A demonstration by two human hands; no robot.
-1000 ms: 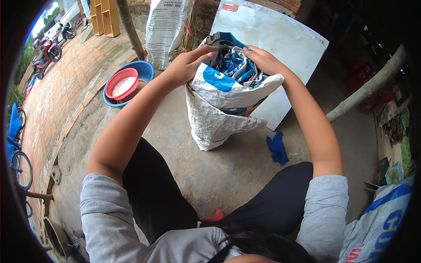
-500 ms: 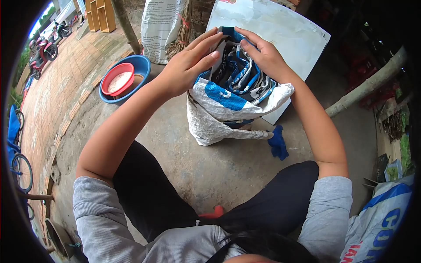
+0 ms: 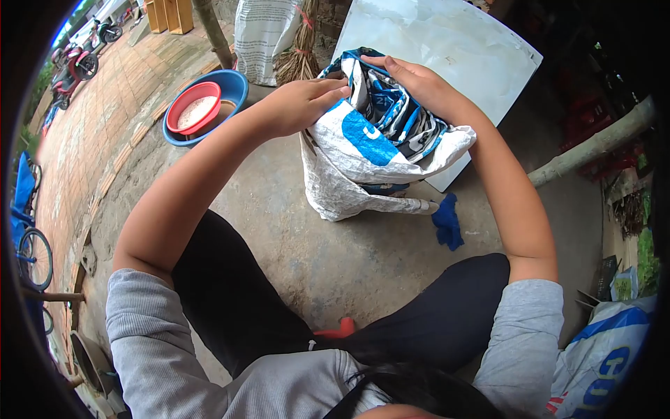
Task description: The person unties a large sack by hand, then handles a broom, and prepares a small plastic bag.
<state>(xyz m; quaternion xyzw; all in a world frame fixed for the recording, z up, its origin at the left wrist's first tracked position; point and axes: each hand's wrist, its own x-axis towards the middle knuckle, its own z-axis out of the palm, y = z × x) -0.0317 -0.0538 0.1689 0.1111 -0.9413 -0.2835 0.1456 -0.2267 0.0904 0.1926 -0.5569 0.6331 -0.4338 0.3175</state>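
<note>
White woven sack (image 3: pixel 331 183) upright on concrete floor (image 3: pixel 265 244), mouth gaping, folded blue-and-white plastic (image 3: pixel 382 100) showing inside. Left hand (image 3: pixel 296 108) on left rim, right hand (image 3: pixel 426 85) at far rim; fingers extended against it, can't tell if pinching. Blue cloth (image 3: pixel 448 223) beside sack.

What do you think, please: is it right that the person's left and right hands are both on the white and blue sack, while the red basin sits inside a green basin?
Not quite: the head view shows that the outer basin is blue, not green. The red basin does sit inside it, and the left hand and right hand are both on the sack.
</note>
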